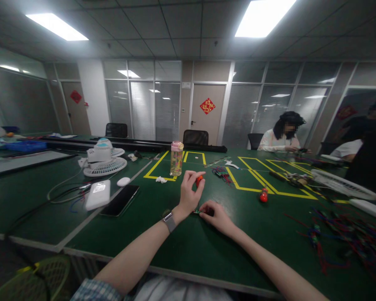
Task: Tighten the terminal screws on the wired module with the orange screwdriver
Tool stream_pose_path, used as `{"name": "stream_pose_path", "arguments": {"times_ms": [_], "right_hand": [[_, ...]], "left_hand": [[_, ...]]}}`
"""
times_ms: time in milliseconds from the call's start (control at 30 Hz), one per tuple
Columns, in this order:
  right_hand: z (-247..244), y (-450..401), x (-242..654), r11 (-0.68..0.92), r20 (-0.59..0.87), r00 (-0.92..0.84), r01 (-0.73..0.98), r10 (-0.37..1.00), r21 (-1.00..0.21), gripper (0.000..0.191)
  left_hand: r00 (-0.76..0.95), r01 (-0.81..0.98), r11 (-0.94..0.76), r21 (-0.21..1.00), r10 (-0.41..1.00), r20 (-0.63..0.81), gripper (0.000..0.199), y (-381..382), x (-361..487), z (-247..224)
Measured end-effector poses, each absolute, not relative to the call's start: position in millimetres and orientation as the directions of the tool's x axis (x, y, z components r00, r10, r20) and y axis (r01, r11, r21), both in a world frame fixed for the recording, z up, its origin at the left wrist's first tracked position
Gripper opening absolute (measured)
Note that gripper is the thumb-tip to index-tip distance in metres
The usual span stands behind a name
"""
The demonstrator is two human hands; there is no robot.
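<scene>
My left hand (189,193), with a watch on its wrist, is closed around a small orange-red handle (199,180). The fingers hide most of this handle, so its kind does not show. Just below lies a small green circuit board (196,212) on the green table (175,246). My right hand (217,217) pinches the right end of that board between thumb and fingertips, low over the tabletop. A similar small red object (263,195) sits farther right, apart from both hands.
A pink-lidded bottle (176,159) stands beyond my hands. At left are a black phone (120,200), a white power bank (98,195) and a white fan (105,161). Wired boards (347,238) pile up at right. Another person (282,133) sits across the table.
</scene>
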State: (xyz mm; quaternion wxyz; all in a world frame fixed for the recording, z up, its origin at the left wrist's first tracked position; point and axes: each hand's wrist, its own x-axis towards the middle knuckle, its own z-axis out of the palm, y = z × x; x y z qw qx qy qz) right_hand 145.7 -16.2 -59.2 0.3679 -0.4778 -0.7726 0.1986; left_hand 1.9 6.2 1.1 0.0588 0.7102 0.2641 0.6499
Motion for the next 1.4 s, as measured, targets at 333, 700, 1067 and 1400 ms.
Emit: {"name": "stream_pose_path", "arguments": {"times_ms": [333, 700, 1067, 1400], "right_hand": [[-60.4, -15.6, 146.5, 0.47, 0.388, -0.271, 0.587, 0.881, -0.659, 0.01], [-56.4, -17.8, 145.9, 0.463, 0.378, -0.273, 0.606, 0.885, -0.647, 0.009], [-63.2, -13.6, 147.0, 0.465, 0.38, -0.271, 0.591, 0.884, -0.659, 0.01], [-59.6, -16.3, 145.8, 0.469, 0.39, -0.269, 0.601, 0.881, -0.647, 0.01]], "left_hand": [[0.014, 0.293, -0.857, 0.424, 0.448, 0.894, 0.022, 6.2, 2.1, 0.9], [0.032, 0.28, -0.86, 0.426, 0.452, 0.891, 0.026, 5.8, 2.0, 2.3], [0.067, 0.241, -0.868, 0.434, 0.462, 0.885, 0.032, 6.1, 0.9, 1.7], [0.044, 0.322, -0.856, 0.405, 0.441, 0.896, 0.025, 6.3, 1.2, -0.2]]}}
